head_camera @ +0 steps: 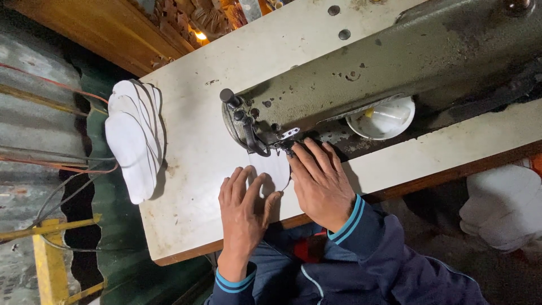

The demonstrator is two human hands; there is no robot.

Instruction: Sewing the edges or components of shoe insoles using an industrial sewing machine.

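Nearby, white stack [135, 135] beside left hand [243, 212].

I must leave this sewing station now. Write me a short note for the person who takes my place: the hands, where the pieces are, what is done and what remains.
Left hand: open, flat on the white piece, fingers spread.
Right hand: open, flat on the same piece, fingertips close beside the presser foot of the sewing machine.
The white piece lies on the table with its edge at the needle area.
A stack of white cut pieces sits at the table's left edge; a small white dish lies under the machine arm.
Done: the piece is placed at the foot. No seam can be made out on it, so the stitching appears to remain.
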